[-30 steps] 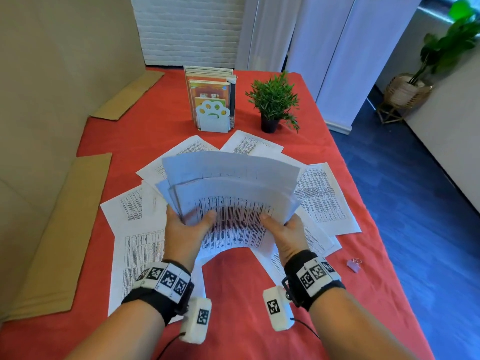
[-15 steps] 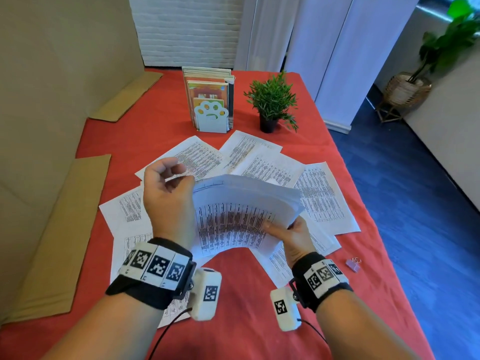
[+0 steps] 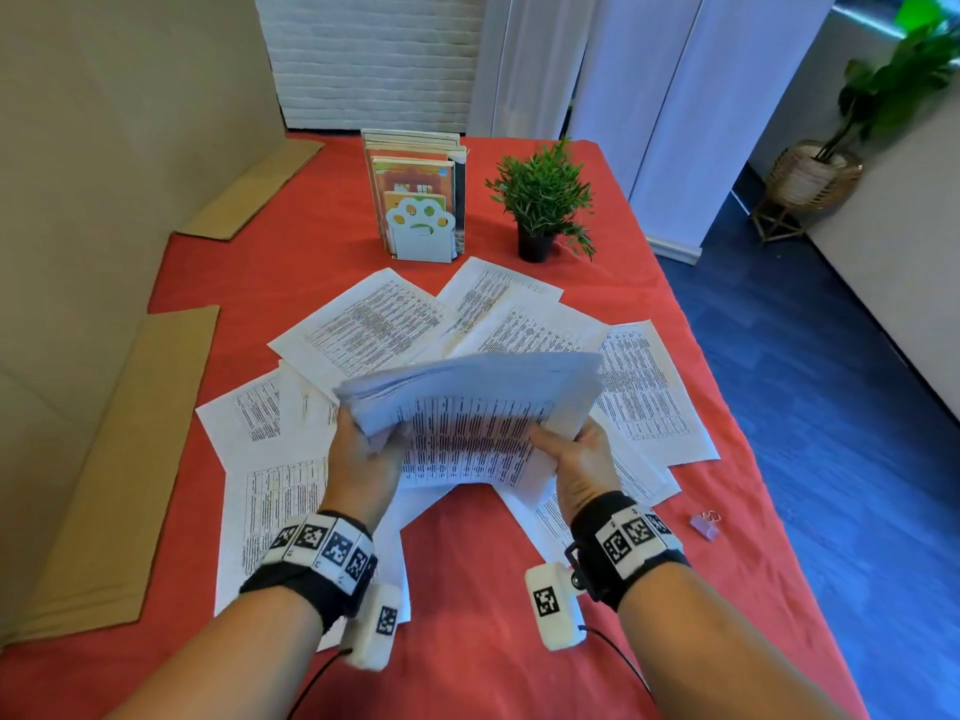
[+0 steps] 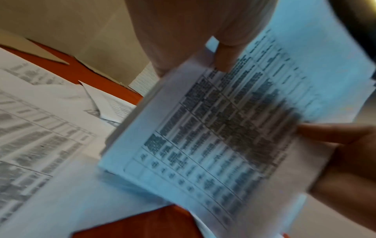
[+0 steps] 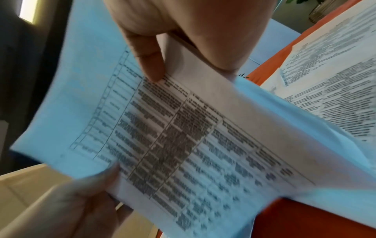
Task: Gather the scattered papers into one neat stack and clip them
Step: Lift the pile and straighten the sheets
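Note:
I hold a sheaf of printed papers [image 3: 467,407] above the red table, tilted toward me, its top edges fanned. My left hand [image 3: 363,459] grips its left edge, thumb on the printed face [image 4: 223,61]. Gripping the right edge is my right hand [image 3: 582,459], its thumb [image 5: 150,67] pressed on the front sheet. Both wrist views show the sheaf [image 4: 213,136] [image 5: 173,136] blurred. Several loose sheets [image 3: 369,324] [image 3: 644,387] [image 3: 270,506] lie scattered on the table beneath and around. A small purple binder clip [image 3: 705,526] lies on the cloth right of my right wrist.
A book stand with books [image 3: 418,200] and a small potted plant [image 3: 543,200] stand at the back of the red table [image 3: 467,641]. Cardboard pieces [image 3: 130,459] [image 3: 254,189] lie along the left side. The table's right edge drops to a blue floor.
My left hand, lifted off half a second ago, has come back down and grips the sheaf's left edge. The sheaf has tipped flatter and its sheets sit closer together.

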`<state>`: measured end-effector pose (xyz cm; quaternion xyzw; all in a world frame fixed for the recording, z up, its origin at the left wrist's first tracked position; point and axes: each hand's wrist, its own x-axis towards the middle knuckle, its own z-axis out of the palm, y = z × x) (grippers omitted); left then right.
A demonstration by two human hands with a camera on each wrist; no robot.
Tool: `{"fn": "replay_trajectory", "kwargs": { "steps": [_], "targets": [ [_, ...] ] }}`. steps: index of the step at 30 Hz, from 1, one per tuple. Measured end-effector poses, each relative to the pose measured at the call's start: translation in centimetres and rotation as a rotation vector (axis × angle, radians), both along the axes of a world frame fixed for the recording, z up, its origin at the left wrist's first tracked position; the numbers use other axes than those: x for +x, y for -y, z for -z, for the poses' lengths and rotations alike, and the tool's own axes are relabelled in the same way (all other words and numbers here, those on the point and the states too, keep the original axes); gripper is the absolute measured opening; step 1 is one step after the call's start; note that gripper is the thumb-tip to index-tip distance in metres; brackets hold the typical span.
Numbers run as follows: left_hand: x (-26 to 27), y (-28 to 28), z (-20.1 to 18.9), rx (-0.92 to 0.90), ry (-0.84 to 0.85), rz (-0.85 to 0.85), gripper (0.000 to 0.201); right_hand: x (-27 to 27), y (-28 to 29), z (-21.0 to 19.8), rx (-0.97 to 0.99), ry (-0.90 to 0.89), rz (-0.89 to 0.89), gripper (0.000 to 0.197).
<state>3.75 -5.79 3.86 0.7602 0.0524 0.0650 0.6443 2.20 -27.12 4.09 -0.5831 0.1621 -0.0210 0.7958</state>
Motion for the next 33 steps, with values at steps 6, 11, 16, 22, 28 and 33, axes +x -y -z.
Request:
{"fn": "replay_trajectory", "kwargs": {
  "steps": [6, 11, 16, 22, 28, 33],
  "targets": [
    [-1.9, 1.6, -0.5, -0.105, 0.008, -0.066, 0.046, -1.0, -1.5, 0.7, -0.153, 0.024, 0.055, 0.017],
    [-2.3, 1.4, -0.1, -0.191, -0.041, -0.054, 0.053, -1.0, -1.2, 0.6, -0.117, -0.091, 0.012, 0.035],
    [-1.0, 0.6, 0.9, -0.171, -0.132, -0.016, 0.051, -0.2, -0.8, 0.9, -0.16, -0.245, -0.017, 0.024],
    [-1.6, 1.3, 0.9, -0.175, -0.082, -0.032, 0.035, 0.1, -0.5, 0.4, -0.067, -0.12, 0.008, 0.036],
    [-1.6, 0.9, 2.1, -0.172, -0.144, -0.072, 0.022, -0.3, -1.1, -1.4, -0.402, 0.004, 0.153, 0.046],
    [-1.3, 0.6, 1.5, -0.261, -0.172, 0.014, 0.028, 0.1, -1.0, -7.6, -1.332, 0.646, 0.24, 0.079]
  ]
}}
